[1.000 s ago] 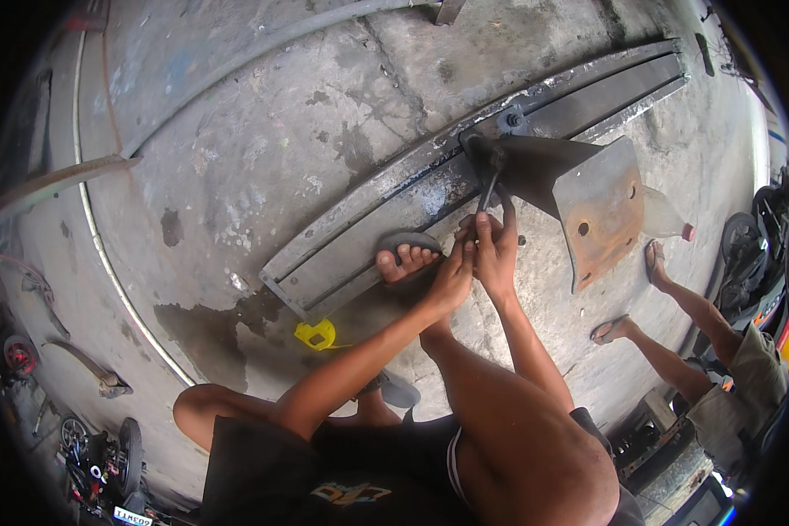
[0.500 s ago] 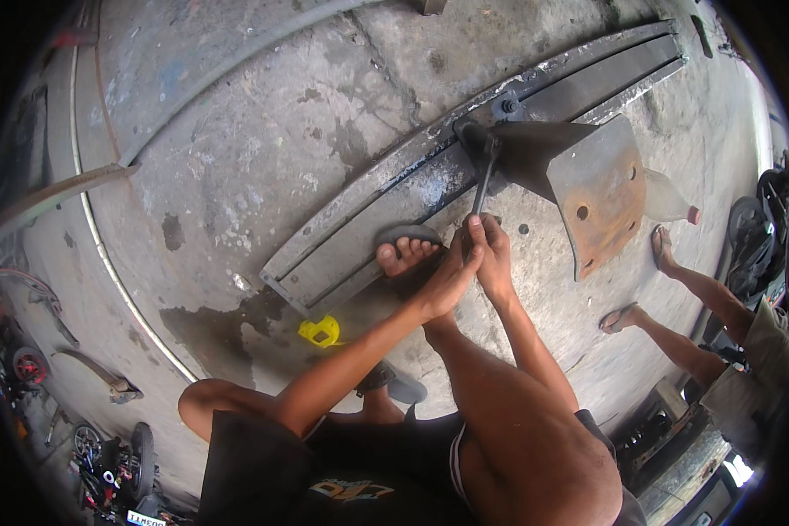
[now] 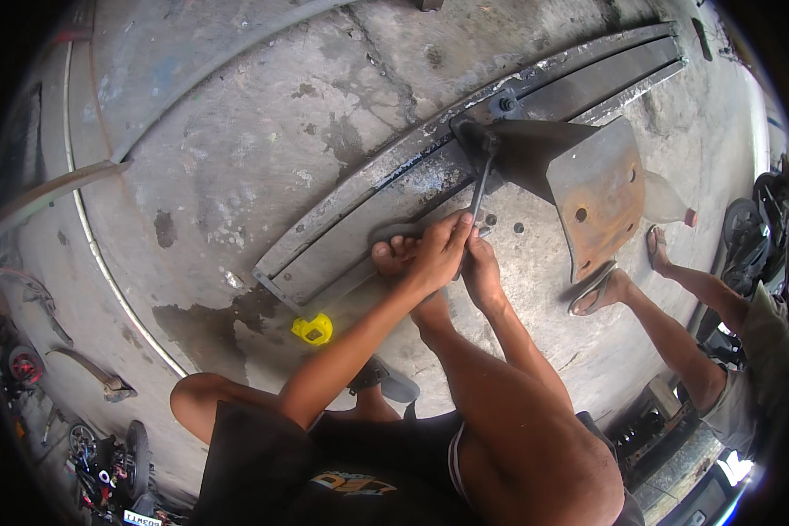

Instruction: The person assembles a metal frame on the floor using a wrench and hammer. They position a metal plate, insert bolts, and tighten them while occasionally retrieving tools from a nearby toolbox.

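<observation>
My left hand [image 3: 440,252] is closed round the handle of a wrench [image 3: 480,186]. The wrench's far end meets the angled steel bracket [image 3: 598,188], where the bracket joins a long curved metal bumper beam [image 3: 342,237]. Just right of it and a little lower, my right hand [image 3: 485,276] has its fingers bent closed, touching or nearly touching the left. A small shiny metal end shows at its fingertips, but what it belongs to is hidden. Beside the wrench, a bolt [image 3: 506,103] sits on the beam. My sandalled foot presses against the beam's near edge.
A yellow tape measure [image 3: 313,330] lies by the beam's left end. Behind the bracket is a clear plastic bottle [image 3: 666,202] with a red cap. Another person's sandalled foot [image 3: 596,289] stands at the right. A motorcycle [image 3: 114,473] is at the lower left.
My left hand has shifted up onto the wrench handle, while my right hand has dropped lower off it. The other person's nearer foot has stepped forward toward the bracket.
</observation>
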A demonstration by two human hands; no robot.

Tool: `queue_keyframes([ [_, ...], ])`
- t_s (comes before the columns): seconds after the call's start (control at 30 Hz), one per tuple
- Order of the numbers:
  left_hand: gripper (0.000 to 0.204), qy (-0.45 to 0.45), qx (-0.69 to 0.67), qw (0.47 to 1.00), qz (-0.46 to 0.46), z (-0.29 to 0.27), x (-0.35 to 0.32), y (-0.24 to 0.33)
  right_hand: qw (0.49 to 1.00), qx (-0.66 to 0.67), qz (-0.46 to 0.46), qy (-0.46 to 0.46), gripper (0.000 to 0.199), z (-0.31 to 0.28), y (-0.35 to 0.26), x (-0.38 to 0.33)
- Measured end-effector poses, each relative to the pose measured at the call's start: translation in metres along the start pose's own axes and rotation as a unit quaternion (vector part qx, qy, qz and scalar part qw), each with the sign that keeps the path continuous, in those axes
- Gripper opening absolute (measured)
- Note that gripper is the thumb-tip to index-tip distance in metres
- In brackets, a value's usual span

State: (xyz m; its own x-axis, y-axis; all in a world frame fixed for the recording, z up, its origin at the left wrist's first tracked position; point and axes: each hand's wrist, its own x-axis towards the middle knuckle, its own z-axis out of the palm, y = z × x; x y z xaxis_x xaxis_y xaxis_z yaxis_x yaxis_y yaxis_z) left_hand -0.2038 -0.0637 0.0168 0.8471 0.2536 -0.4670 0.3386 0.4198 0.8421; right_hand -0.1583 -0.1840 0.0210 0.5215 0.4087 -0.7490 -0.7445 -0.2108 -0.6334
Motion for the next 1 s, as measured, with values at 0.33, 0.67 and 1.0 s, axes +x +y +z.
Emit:
queue_keyframes([
  [0.33, 0.052, -0.055, -0.01, 0.991, -0.118, 0.001, 0.0, 0.006, 0.976, 0.17, 0.112, -0.083, 0.053, -0.019, 0.003, 0.001],
  [0.67, 0.045, 0.098, -0.029, 0.995, 0.006, 0.027, -0.003, 0.001, 0.984, -0.158, -0.067, 0.047, 0.055, 0.022, -0.023, -0.008],
  [1.0, 0.044, 0.086, -0.048, 0.995, 0.031, 0.018, 0.011, -0.006, 0.974, -0.155, -0.133, 0.096, 0.052, 0.029, -0.003, 0.007],
])
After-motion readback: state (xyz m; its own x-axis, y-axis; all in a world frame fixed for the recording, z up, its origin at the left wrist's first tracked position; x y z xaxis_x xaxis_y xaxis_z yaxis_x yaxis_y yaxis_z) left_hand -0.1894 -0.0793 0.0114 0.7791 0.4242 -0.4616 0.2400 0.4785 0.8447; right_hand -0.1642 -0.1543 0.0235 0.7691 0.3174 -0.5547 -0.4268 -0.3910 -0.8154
